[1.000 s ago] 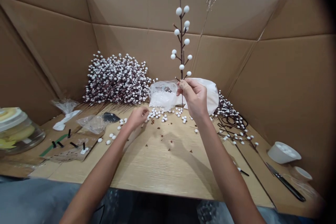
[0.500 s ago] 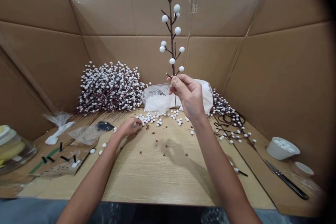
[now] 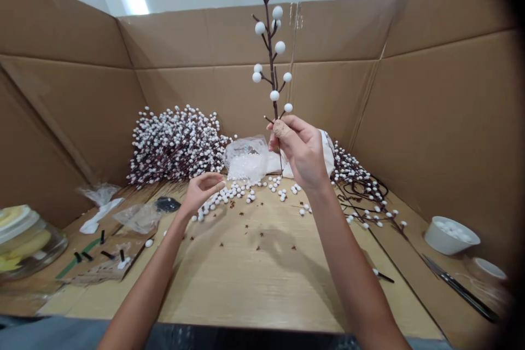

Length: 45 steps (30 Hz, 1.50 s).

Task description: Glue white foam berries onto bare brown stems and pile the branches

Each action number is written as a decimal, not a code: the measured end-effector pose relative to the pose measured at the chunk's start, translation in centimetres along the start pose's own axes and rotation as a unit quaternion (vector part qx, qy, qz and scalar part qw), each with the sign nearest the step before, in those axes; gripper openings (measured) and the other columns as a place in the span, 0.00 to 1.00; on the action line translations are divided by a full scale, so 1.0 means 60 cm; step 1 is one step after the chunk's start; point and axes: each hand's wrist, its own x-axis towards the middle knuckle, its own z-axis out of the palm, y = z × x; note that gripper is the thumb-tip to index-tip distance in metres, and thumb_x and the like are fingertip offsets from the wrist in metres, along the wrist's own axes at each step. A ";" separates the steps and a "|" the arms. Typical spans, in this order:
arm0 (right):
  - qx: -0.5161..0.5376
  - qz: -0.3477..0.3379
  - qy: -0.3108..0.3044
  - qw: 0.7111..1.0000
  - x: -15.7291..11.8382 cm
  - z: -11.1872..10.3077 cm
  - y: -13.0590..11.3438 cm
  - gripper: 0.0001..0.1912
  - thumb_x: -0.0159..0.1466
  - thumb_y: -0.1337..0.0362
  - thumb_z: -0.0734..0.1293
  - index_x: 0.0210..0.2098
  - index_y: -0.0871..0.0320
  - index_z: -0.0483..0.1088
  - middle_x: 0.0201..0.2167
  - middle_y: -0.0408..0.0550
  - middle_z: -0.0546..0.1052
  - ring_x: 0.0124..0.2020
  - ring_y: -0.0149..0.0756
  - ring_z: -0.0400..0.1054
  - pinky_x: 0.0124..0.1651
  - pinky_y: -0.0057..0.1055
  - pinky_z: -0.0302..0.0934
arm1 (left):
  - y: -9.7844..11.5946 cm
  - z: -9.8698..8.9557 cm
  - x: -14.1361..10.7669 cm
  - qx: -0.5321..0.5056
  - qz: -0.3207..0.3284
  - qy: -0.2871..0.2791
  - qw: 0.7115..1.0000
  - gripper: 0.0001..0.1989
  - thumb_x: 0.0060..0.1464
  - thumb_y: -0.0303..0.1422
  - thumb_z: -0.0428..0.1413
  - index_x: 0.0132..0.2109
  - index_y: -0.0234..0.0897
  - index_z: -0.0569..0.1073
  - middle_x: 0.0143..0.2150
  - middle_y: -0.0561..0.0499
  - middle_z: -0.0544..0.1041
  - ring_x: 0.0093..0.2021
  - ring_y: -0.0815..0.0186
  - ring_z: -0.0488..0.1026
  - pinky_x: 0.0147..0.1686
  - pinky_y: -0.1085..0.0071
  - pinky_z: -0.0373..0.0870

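My right hand (image 3: 305,153) holds an artificial berry branch (image 3: 270,60) upright by its lower stem, pinched between thumb and fingers. White balls sit on most of its brown twigs; a few twig ends are bare. Over the table at centre left is my left hand (image 3: 203,191), its thumb and fingertips drawn together. Whatever is between those fingertips, if anything, cannot be made out. Just below and beside it lie many loose white balls (image 3: 233,190). Small brown star-shaped bits (image 3: 241,213) are scattered nearer to me.
A big heap of finished berry branches (image 3: 176,145) lies at back left, a smaller pile (image 3: 353,167) at right. Between them is a clear plastic bag (image 3: 246,161). A white bowl of balls (image 3: 451,235) and a utility knife (image 3: 461,287) are at right, a jar (image 3: 30,240) at left.
My left hand has lifted slightly from the loose balls, and more balls show beneath it. My right hand still holds the branch upright. The view has shifted a little.
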 end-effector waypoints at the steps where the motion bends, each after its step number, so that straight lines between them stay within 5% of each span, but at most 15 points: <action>1: -0.003 0.002 -0.001 1.000 0.000 -0.002 -0.002 0.06 0.60 0.61 0.65 0.30 0.57 0.70 0.22 0.39 0.68 0.23 0.25 0.61 0.29 0.26 0.60 | 0.022 0.002 0.003 -0.028 0.010 0.014 0.999 0.18 0.47 0.41 0.59 0.41 0.32 0.73 0.44 0.41 0.77 0.43 0.59 0.75 0.42 0.66 0.71; 4: -0.005 0.002 0.000 1.000 0.000 -0.004 -0.006 0.06 0.60 0.61 0.65 0.29 0.57 0.69 0.21 0.39 0.68 0.23 0.25 0.61 0.28 0.26 0.60 | 0.103 0.011 0.016 -0.121 0.033 0.027 0.992 0.16 0.49 0.40 0.57 0.41 0.34 0.73 0.42 0.44 0.78 0.41 0.62 0.76 0.42 0.66 0.73; 8: -0.010 -0.010 -0.005 1.000 -0.003 -0.002 -0.009 0.07 0.61 0.61 0.64 0.29 0.57 0.67 0.21 0.39 0.68 0.23 0.25 0.62 0.30 0.27 0.62 | 0.217 0.033 0.031 -0.389 0.026 0.009 0.921 0.11 0.42 0.33 0.63 0.36 0.36 0.75 0.38 0.49 0.78 0.35 0.68 0.76 0.39 0.72 0.73; 12: -0.028 -0.029 0.002 0.999 -0.007 0.001 -0.015 0.07 0.62 0.61 0.63 0.30 0.56 0.66 0.25 0.40 0.69 0.27 0.26 0.64 0.35 0.28 0.64 | 0.278 0.060 0.042 -0.457 0.049 -0.022 0.888 0.10 0.44 0.31 0.61 0.38 0.36 0.76 0.39 0.49 0.78 0.35 0.68 0.76 0.40 0.72 0.74; 17: -0.070 -0.055 0.010 0.996 -0.010 0.001 -0.031 0.04 0.61 0.63 0.64 0.31 0.56 0.68 0.30 0.42 0.69 0.34 0.29 0.67 0.41 0.30 0.66 | 0.286 0.087 0.049 -0.509 0.030 -0.019 0.860 0.08 0.45 0.29 0.60 0.36 0.34 0.76 0.36 0.49 0.78 0.36 0.67 0.76 0.45 0.71 0.75; 23: -0.115 -0.068 -0.010 0.991 -0.011 0.004 -0.041 0.06 0.60 0.62 0.65 0.30 0.58 0.70 0.34 0.45 0.72 0.38 0.32 0.69 0.46 0.34 0.65 | 0.284 0.093 0.052 -0.495 0.043 -0.042 0.867 0.07 0.48 0.29 0.59 0.37 0.33 0.76 0.37 0.49 0.77 0.44 0.64 0.76 0.51 0.70 0.71; 36: -0.170 -0.066 -0.017 0.983 -0.015 0.008 -0.037 0.07 0.60 0.63 0.65 0.28 0.59 0.68 0.31 0.44 0.71 0.31 0.29 0.66 0.36 0.30 0.65 | 0.282 0.087 0.045 -0.536 0.066 -0.070 0.839 0.06 0.48 0.27 0.61 0.36 0.34 0.78 0.36 0.51 0.80 0.39 0.69 0.77 0.43 0.79 0.73; 45: -0.188 -0.077 -0.018 0.979 -0.017 0.010 -0.040 0.07 0.61 0.64 0.64 0.26 0.58 0.65 0.29 0.43 0.67 0.28 0.27 0.62 0.32 0.27 0.61 | 0.285 0.086 0.045 -0.515 0.072 -0.060 0.852 0.07 0.47 0.29 0.62 0.36 0.35 0.78 0.37 0.50 0.80 0.41 0.67 0.77 0.44 0.77 0.73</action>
